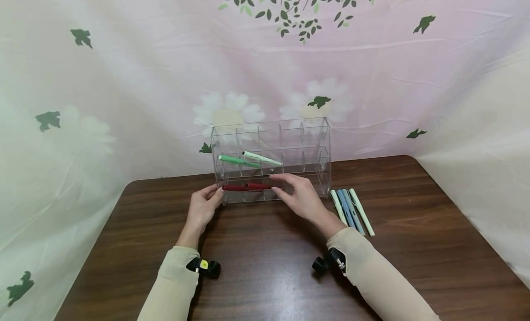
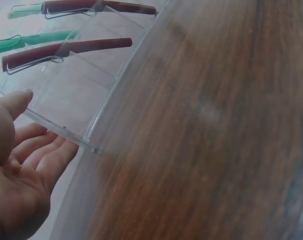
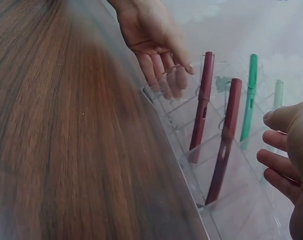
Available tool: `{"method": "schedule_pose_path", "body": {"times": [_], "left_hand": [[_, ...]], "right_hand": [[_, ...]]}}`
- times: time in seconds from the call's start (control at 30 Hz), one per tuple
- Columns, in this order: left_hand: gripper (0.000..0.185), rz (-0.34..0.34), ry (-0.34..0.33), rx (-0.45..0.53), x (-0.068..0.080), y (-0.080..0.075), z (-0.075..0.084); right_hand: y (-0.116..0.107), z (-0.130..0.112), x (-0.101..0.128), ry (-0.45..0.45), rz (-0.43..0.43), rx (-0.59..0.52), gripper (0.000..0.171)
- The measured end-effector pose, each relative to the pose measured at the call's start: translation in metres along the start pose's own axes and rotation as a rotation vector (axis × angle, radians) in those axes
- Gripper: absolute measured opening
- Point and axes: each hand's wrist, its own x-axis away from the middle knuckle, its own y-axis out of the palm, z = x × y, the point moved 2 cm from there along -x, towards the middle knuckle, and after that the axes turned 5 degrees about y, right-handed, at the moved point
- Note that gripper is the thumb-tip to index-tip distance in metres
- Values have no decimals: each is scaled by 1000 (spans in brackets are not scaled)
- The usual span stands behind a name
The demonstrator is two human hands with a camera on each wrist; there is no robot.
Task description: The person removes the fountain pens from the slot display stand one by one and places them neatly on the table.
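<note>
A clear, tiered pen organizer [image 1: 290, 169] stands at the back of the table. Two dark red pens, a left one [image 3: 202, 110] and a right one [image 3: 226, 140], lean in its lowest tier. In the tier above are a green pen [image 1: 238, 160] and a pale green pen [image 1: 262, 158]. My left hand [image 1: 203, 208] grips the organizer's left end, thumb and fingers on either side of the clear side wall. My right hand [image 1: 301, 197] is by the right red pen's end, thumb and fingers parted with nothing between them.
Several pens lie side by side on the table right of the organizer, among them a blue pen [image 1: 349, 208] and a pale green pen [image 1: 362, 213]. Behind the wooden table [image 1: 265, 275] hangs a printed cloth [image 1: 165, 82].
</note>
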Motion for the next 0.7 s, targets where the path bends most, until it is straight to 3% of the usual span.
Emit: {"method": "schedule_pose_path", "body": {"times": [0.4, 0.7], "left_hand": [[49, -1, 3, 17, 2, 1, 3], [48, 4, 4, 2, 2, 2, 2]], "right_hand": [[17, -4, -9, -4, -52, 40, 33], [28, -10, -18, 57, -115, 153, 33]]}}
